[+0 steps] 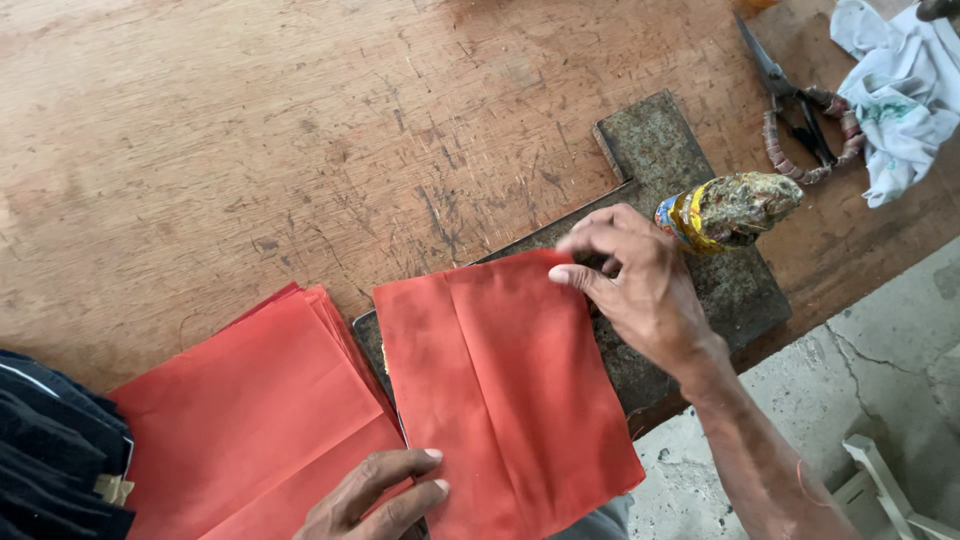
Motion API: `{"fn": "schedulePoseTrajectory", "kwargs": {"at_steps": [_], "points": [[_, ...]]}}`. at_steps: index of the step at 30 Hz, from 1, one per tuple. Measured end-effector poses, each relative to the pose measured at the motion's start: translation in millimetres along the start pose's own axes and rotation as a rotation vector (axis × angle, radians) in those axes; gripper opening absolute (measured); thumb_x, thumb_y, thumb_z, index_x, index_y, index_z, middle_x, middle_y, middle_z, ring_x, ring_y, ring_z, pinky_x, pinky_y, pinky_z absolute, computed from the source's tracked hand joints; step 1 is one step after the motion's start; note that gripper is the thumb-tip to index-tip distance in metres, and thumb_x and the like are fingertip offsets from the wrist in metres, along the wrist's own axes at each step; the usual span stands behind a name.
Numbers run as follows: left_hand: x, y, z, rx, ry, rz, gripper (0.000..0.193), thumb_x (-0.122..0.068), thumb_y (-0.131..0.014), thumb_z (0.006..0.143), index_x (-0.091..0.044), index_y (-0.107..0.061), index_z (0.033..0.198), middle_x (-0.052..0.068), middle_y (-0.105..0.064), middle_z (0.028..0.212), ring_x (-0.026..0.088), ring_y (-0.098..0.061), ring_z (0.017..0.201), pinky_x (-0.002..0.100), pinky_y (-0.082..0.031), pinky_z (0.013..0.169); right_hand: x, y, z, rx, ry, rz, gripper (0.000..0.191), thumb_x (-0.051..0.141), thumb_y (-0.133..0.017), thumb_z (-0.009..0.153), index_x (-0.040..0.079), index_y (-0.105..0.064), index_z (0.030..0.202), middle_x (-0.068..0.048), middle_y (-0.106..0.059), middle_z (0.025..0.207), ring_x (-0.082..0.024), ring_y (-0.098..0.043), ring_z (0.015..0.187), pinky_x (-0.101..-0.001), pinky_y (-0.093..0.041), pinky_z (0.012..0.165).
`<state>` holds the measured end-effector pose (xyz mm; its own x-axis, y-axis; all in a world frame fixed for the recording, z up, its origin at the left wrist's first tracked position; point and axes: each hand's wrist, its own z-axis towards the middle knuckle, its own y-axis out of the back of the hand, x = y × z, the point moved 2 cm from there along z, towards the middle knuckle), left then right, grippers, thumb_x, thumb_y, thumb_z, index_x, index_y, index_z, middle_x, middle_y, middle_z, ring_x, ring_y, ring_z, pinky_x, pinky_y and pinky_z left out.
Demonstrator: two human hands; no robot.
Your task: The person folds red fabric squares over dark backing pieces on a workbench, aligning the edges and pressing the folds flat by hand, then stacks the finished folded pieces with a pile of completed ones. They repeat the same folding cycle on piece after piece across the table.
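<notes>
A folded red cloth piece (500, 390) lies on a dark, rusty metal slab (660, 150) on the wooden table. My right hand (635, 280) pinches the cloth's far right corner with thumb and fingers. My left hand (375, 495) rests flat at the near edge, fingers touching the cloth's left side and a stack of red cloth pieces (240, 420) beside it. A tool with a wrapped, grimy handle (730, 208) stands on the slab just behind my right hand.
Scissors with wrapped handles (805, 115) lie at the far right next to a crumpled white rag (895, 90). Dark folded fabric (50, 450) sits at the near left. The table edge runs diagonally at right, with concrete floor (880, 350) below.
</notes>
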<state>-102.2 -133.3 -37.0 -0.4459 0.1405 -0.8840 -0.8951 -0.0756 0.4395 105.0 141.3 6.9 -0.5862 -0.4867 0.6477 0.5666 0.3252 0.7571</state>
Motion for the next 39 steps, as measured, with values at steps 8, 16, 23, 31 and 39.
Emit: {"fn": "schedulePoseTrajectory", "kwargs": {"at_steps": [8,16,23,31,39], "points": [[-9.4,-9.9,1.3,-0.216,0.058,0.057,0.026,0.0,-0.076,0.072,-0.014,-0.077,0.093,0.007,-0.078,0.106,0.021,-0.082,0.098,0.032,-0.066,0.085,3.0,1.0,-11.2,0.089,-0.298,0.102,0.021,0.015,-0.076,0.095,0.002,-0.067,0.108,-0.011,-0.07,0.081,-0.013,-0.058,0.072,-0.0305,-0.051,0.064],[-13.3,-1.1,-0.4,-0.164,0.028,0.005,0.018,-0.012,-0.074,0.078,-0.01,-0.077,0.095,0.011,-0.077,0.108,0.024,-0.081,0.1,0.035,-0.067,0.086,-4.2,-9.3,-6.7,-0.028,-0.216,0.035,0.039,0.016,-0.087,0.079,0.004,-0.066,0.109,-0.004,-0.076,0.081,-0.007,-0.066,0.07,-0.0241,-0.055,0.064],[-5.3,-0.7,-5.6,-0.067,0.003,0.034,0.023,-0.013,-0.072,0.079,-0.011,-0.077,0.101,0.01,-0.076,0.113,0.025,-0.08,0.104,0.036,-0.066,0.088,-13.1,-12.3,-6.8,-0.035,-0.243,0.102,0.032,0.016,-0.085,0.082,0.003,-0.07,0.108,-0.004,-0.078,0.086,-0.007,-0.07,0.074,-0.0234,-0.058,0.066],[2.8,-3.8,-7.7,-0.082,-0.011,0.067,0.022,-0.009,-0.074,0.08,-0.012,-0.076,0.102,0.01,-0.076,0.113,0.025,-0.081,0.102,0.033,-0.067,0.086,-16.4,-14.6,-9.3,-0.037,-0.198,0.049,0.031,0.015,-0.082,0.086,0.004,-0.073,0.113,-0.004,-0.077,0.087,-0.007,-0.071,0.074,-0.0235,-0.06,0.067],[-23.9,29.0,28.6,-0.078,-0.169,0.366,0.032,-0.005,-0.071,0.074,-0.009,-0.076,0.105,0.015,-0.076,0.112,0.025,-0.076,0.091,0.036,-0.061,0.081,-22.0,-10.1,-11.3,-0.007,-0.181,0.153,0.031,0.012,-0.083,0.084,0.004,-0.074,0.112,-0.002,-0.076,0.087,-0.005,-0.067,0.076,-0.0231,-0.059,0.069]]}}
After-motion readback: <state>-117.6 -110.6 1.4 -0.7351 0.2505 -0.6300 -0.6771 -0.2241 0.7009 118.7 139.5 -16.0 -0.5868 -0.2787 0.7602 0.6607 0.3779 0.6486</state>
